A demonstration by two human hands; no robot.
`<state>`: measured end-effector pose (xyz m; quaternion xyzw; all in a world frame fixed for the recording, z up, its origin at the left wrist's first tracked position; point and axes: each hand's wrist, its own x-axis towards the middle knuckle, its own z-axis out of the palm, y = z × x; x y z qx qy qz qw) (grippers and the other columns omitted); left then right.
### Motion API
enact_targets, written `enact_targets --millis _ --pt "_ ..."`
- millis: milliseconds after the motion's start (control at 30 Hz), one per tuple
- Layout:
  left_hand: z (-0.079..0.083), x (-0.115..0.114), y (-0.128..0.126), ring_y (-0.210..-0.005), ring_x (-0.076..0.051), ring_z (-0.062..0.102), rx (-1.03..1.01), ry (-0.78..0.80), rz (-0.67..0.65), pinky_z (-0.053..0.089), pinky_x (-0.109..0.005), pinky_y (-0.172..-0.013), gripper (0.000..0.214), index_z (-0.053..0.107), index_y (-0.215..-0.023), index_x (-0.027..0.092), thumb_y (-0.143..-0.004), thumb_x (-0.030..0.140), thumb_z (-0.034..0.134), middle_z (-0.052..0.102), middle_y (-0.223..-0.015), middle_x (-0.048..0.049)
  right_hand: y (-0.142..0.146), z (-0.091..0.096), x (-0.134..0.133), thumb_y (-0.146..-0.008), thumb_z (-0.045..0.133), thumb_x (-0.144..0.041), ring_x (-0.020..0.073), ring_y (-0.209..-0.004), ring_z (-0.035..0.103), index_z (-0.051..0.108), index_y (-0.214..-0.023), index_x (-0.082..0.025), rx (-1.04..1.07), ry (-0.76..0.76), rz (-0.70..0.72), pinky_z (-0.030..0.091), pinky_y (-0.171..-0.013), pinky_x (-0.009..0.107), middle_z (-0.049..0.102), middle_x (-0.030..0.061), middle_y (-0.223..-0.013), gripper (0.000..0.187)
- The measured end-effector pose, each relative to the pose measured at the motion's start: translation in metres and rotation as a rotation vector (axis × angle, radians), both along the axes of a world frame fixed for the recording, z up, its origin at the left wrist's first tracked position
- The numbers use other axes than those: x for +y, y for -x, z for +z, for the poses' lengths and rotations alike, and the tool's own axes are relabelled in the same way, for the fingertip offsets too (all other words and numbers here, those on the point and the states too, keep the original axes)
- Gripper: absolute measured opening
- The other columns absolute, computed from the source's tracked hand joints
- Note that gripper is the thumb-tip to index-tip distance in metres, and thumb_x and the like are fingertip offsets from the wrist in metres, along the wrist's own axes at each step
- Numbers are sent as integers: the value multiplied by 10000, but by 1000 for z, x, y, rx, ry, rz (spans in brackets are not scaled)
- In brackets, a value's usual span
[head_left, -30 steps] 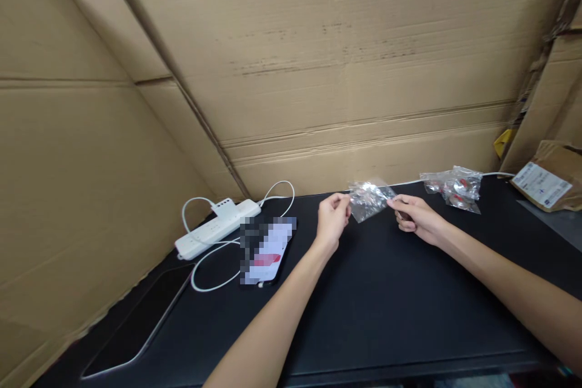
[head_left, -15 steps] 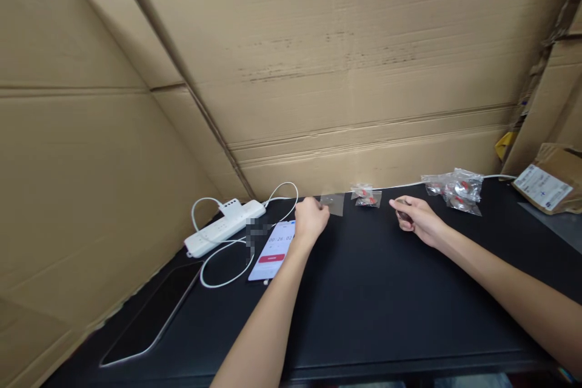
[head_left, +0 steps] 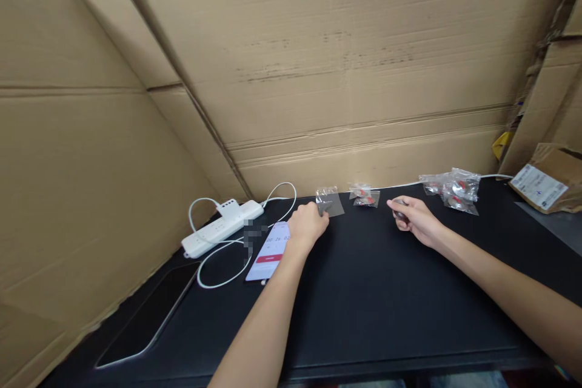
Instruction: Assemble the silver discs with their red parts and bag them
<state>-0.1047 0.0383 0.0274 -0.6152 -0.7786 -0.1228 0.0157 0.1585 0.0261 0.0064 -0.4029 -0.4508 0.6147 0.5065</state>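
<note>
My left hand (head_left: 309, 224) is closed at the near left edge of a clear plastic bag (head_left: 335, 206) lying on the black table. At its fingertips shows a small grey object (head_left: 324, 207), whose kind I cannot make out. To the right, my right hand (head_left: 414, 218) is raised a little with thumb and fingers closed around a small dark, rounded object (head_left: 401, 208). Between the hands, farther back, lie small clear packets (head_left: 366, 197) with red and silvery contents. Beyond my right hand sits a heap of similar packets (head_left: 457, 189).
A phone (head_left: 269, 254) with a running timer lies partly behind my left forearm. Left of it are a white power strip (head_left: 222, 230), a looped white cable (head_left: 200, 267) and a dark tablet-like slab (head_left: 150, 315). Cardboard walls (head_left: 318, 73) enclose the table; a brown package (head_left: 545, 179) stands at right.
My left hand has shifted slightly left and down, and more of the clear bag and the grey object shows beside it. My right hand keeps nearly the same place and grip.
</note>
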Motion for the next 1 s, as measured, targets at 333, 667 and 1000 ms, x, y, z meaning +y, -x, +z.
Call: enact_targets --millis 333,667,1000 --pt "13 -15 -31 -839 -282 663 -151 -285 -241 442 -331 -684 243 657 -927 199 -896 381 499 705 -881 -103 3 2 1 -791 679 -518 86 -400 448 528 -749 -179 35 55 -9 265 -404 227 522 -17 -571 373" --pt "-12 -42 -84 -699 -192 623 -807 -173 -786 467 -299 -662 297 656 -1138 206 -878 330 585 696 -914 -83 16 8 -12 -734 670 -207 118 -540 561 620 -967 -180 24 -3 264 421 -511 243 612 1 -693 240" --pt "-28 -24 -79 -637 -158 646 -1107 -97 -603 457 -213 -502 119 644 -826 161 -829 277 619 670 -722 -46 11 7 -9 -689 658 -101 114 -586 587 601 -967 -169 -62 -34 323 430 -549 244 637 7 -737 292"
